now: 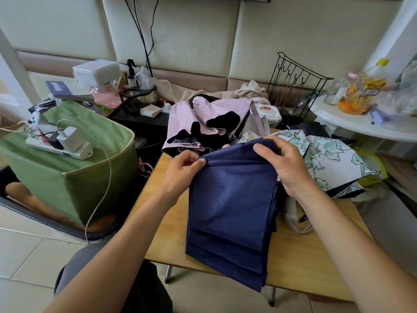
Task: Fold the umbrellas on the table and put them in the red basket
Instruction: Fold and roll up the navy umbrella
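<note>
Your left hand [184,164] and right hand [278,159] both pinch the navy umbrella [230,206] canopy's top edge; keep pleats stacked flat, aligned above the table [316,263].

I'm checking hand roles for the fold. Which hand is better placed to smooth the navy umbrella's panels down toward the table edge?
Probably the left hand: it only pinches a corner of the navy umbrella, so it could let go easily. The right hand grips the bunched top edge, anchoring the fabric.
</note>
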